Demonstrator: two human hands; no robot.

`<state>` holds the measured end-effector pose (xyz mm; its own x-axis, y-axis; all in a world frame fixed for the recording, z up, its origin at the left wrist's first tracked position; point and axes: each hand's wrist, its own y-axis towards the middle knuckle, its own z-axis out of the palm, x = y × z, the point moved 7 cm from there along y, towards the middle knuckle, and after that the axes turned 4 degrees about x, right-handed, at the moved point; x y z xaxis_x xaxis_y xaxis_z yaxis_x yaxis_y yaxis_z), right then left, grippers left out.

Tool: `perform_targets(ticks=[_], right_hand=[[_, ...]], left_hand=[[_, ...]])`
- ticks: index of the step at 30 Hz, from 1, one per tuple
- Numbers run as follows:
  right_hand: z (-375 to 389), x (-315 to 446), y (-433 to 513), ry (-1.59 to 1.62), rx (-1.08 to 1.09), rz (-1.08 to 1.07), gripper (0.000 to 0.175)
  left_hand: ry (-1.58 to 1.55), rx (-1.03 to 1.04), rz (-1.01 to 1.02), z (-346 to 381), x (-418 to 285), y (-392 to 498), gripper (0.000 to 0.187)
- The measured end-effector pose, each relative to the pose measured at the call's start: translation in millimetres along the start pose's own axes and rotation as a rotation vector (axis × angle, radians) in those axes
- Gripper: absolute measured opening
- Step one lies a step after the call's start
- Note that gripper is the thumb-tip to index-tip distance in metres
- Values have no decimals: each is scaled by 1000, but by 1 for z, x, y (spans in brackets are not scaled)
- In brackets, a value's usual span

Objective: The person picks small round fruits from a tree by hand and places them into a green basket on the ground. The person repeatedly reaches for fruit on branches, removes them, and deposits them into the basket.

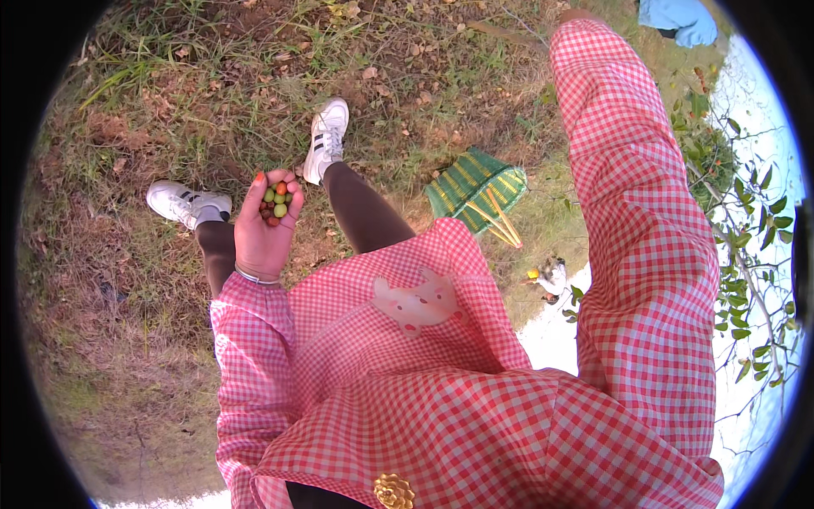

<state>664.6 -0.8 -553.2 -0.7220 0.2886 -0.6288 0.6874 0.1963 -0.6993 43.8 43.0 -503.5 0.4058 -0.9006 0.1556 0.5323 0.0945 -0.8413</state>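
Note:
My left hand [267,216] is turned palm up with its fingers curled. Cupped in it are several small round fruits [277,200], some green and others orange or reddish brown. A thin bangle [255,277] circles that wrist. Raised far out at the upper right is my right arm [636,172], in a red-and-white gingham sleeve. Only a sliver of my right hand [580,15] shows past the cuff; its fingers are hidden. A gingham apron [337,299] with an animal-face patch covers my front.
A green-and-yellow woven basket [474,181] with pale handles sits on the ground before me. Leafy branches [741,254] of a tree hang at the right. Farther off are a person in blue [683,19] and another in white [554,280]. Grass and dry leaves [407,76] cover the soil.

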Motion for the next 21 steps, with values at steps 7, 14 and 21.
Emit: perform_targets(ticks=[7,14,21], right_hand=[[53,-9,-6,56,51,-46,17],[85,15,-46,188,34,-114,16],[60,77,-87,304,-45,-240,15]], left_hand=[[63,-37,-42,2,16,1,30],[58,18,-75,6,20,-3,33],[64,81,-79,32,24,-15,33]])
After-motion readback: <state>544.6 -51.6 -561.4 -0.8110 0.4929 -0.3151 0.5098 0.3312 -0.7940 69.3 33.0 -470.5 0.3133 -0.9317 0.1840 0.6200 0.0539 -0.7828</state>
